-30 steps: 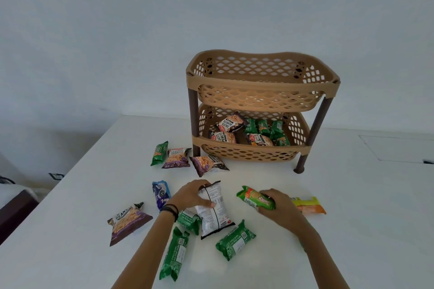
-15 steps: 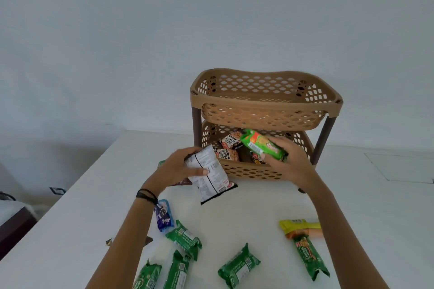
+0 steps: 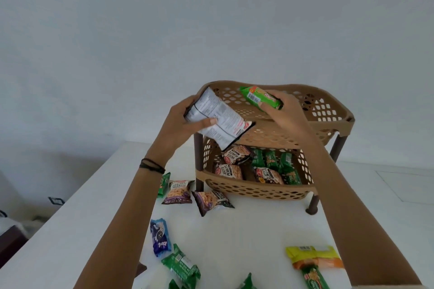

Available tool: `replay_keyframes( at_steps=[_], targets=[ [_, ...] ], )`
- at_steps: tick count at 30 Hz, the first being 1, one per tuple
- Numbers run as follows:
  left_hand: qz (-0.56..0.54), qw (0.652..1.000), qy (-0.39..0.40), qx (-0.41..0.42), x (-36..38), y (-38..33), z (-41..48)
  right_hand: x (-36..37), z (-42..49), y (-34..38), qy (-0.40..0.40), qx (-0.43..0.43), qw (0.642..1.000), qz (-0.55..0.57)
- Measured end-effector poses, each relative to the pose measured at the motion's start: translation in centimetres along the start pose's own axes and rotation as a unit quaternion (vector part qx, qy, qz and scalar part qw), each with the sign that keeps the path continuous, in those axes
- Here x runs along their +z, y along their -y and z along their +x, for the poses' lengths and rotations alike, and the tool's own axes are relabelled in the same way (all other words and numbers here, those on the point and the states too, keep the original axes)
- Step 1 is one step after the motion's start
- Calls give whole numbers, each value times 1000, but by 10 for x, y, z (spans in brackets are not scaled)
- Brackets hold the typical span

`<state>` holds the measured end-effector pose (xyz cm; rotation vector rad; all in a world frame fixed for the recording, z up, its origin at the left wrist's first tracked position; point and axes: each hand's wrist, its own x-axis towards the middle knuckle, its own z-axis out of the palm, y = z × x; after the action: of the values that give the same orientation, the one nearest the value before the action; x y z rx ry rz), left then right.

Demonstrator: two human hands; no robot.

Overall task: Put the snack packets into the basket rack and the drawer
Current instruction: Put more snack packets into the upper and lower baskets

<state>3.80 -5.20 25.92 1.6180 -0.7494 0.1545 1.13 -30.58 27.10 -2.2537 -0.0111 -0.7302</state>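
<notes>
Near table: a green packet (image 3: 180,267) and a blue packet (image 3: 159,237) lie left on my white table (image 3: 246,237); a yellow-orange packet (image 3: 314,257) lies right
Mid table: purple peanut packets (image 3: 179,191) lie just left of the rack's front leg
Lower basket (image 3: 253,191): salted-peanut packs (image 3: 229,171) and green packs inside
Left hand (image 3: 180,122): I grip the white packet (image 3: 218,119), thumb across its printed back; it overlaps the upper basket's left front corner
Right hand (image 3: 284,115): my fingers hold the green biscuit packet (image 3: 260,97) over the upper basket (image 3: 328,110)
</notes>
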Motion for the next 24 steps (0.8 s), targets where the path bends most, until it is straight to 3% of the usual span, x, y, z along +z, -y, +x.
replay_keyframes(
  at_steps=[5,9,12,17,24],
  targets=[
    [-39,998,-50,29,2,-11,50,9,39,-15,38,170,984,-37],
    [14,996,-79,33,12,1,94,15,51,-20,114,193,965,-137],
    [127,991,-36,17,27,18,121,18,53,-24,162,215,951,-154],
    [375,924,74,6,50,43,146,21,52,-26,197,226,933,-199],
    [545,829,123,37,68,63,149,26,57,-29,226,213,922,-229]
  ],
)
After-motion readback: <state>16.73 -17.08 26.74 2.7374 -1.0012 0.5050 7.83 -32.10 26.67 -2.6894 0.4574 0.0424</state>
